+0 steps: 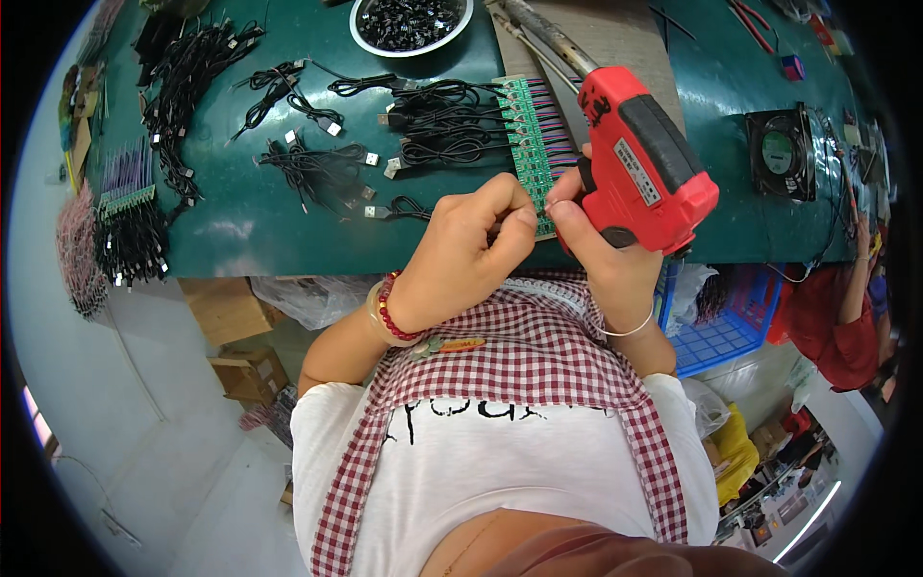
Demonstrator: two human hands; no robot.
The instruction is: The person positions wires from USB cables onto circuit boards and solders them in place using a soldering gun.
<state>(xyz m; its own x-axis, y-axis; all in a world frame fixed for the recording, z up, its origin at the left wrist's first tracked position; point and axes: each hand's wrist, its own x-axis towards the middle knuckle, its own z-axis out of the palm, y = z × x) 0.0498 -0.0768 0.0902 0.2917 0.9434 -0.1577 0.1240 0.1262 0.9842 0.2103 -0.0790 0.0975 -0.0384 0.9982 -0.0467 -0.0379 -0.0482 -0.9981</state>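
Note:
My right hand is wrapped round the handle of a red and black soldering gun, whose metal barrel points away to the upper left. Its thumb and fingertips come close to the near end of a green circuit board strip. My left hand is closed in a pinch at that same end, on a black USB cable that runs under its fingers; the cable's tip is hidden. Several coiled black USB cables lie side by side along the strip's left edge, and thin coloured wires leave its right edge.
A white bowl of small black parts stands at the back. Loose USB cables lie on the green table, with bundles at far left. Under the strip's far side is a brown board. A small fan stands right; another person's arm shows beyond.

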